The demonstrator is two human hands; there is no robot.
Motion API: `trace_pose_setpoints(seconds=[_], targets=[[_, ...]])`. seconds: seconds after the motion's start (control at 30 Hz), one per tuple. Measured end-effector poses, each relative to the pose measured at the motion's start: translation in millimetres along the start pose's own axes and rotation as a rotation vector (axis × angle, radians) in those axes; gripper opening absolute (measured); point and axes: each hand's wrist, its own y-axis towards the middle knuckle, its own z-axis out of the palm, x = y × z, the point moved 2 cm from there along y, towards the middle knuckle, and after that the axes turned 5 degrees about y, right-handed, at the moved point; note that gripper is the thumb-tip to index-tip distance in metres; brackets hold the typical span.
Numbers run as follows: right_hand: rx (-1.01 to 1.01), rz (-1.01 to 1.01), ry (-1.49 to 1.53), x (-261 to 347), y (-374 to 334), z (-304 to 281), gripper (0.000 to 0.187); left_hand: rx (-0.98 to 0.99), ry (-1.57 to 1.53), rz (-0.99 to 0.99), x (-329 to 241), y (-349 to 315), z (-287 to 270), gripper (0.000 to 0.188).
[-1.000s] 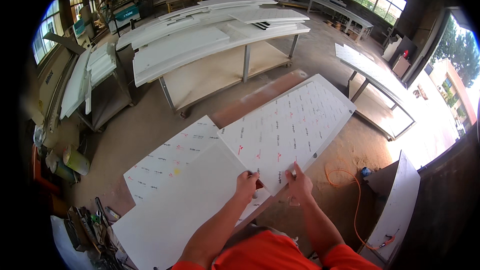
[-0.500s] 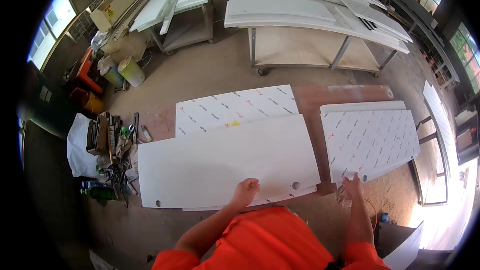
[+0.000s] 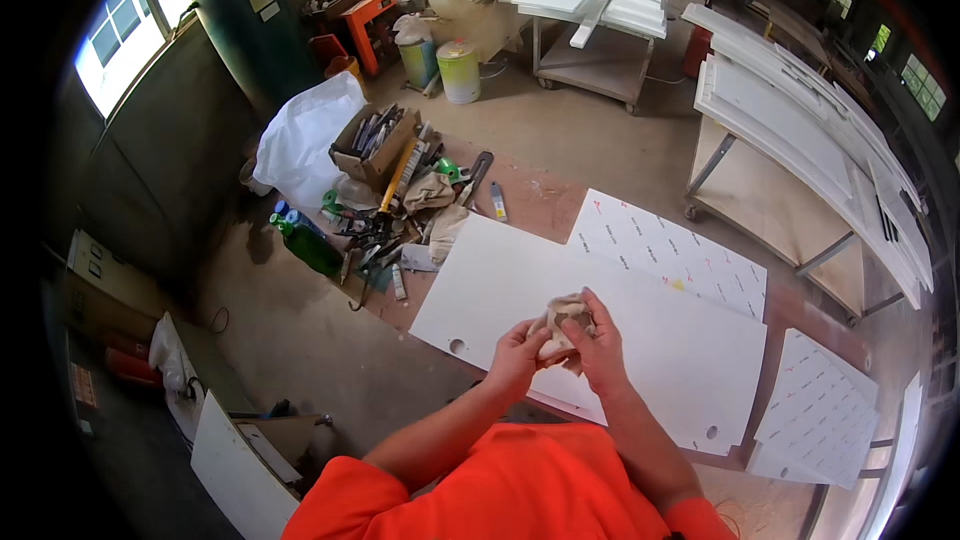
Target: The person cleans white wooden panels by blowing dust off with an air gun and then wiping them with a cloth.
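Observation:
A crumpled beige rag with darker stains (image 3: 562, 328) is bunched between my two hands, above the large white panel (image 3: 620, 340). My left hand (image 3: 518, 352) grips its left side with closed fingers. On the other side, my right hand (image 3: 595, 340) pinches it, thumb laid across the front. The white panel has round holes near two of its corners. Under its far edge sticks out another panel covered in printed film (image 3: 665, 245). A yellow mark shows near where the two meet.
Left of the panel lies a heap of tools and cloths (image 3: 400, 200), with a box of tools (image 3: 375, 145) and a green bottle (image 3: 310, 248). Film-covered panels (image 3: 815, 400) lie to the right. Wheeled tables (image 3: 760, 180) with white panels stand beyond.
My view has swung left. My right hand has left the film-covered panels at the right, and both hands have come together around the rag over the large white panel.

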Motion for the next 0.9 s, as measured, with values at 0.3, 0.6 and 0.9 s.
trace_pose_setpoints(seconds=[0.3,0.6,0.9], targets=[[0.165,0.195,0.118,-91,75,211,0.041,-0.172,0.017,0.267,-122,-19,-176,0.024],[0.336,0.498,0.094,-161,171,417,0.031,-1.13,0.717,1.148,-334,9,-416,0.027],[0.273,0.403,0.116,-234,225,513,0.034,-0.744,0.5,0.745,-359,61,-477,0.034]])
